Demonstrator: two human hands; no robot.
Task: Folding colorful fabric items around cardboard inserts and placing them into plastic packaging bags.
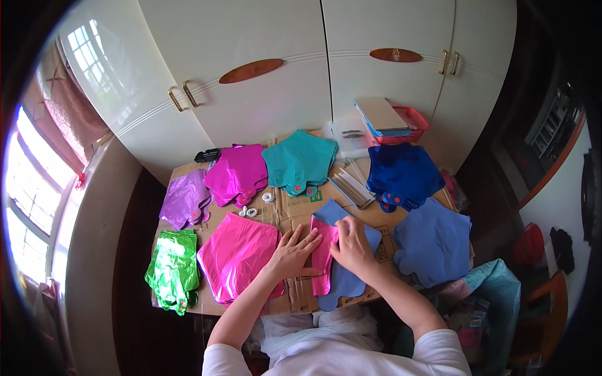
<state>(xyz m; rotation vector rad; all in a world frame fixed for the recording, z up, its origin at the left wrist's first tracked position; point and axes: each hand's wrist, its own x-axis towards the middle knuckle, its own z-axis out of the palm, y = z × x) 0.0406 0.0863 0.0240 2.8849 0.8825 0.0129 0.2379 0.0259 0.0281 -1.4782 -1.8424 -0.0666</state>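
My left grip [290, 255] lies flat, released, on folded pink foil [323, 254]; my right grip [353, 249] curls at its edge, grasp unverifiable.

The left hand [293, 252] lies spread across a folded pink foil strip [323, 255] atop a blue sheet [348, 283]; the right hand [352, 247] bends its fingers at the strip's right edge. A pink foil pentagon [235, 254] and green foil stack [174, 260] lie leftward on the cardboard-covered counter [290, 213].
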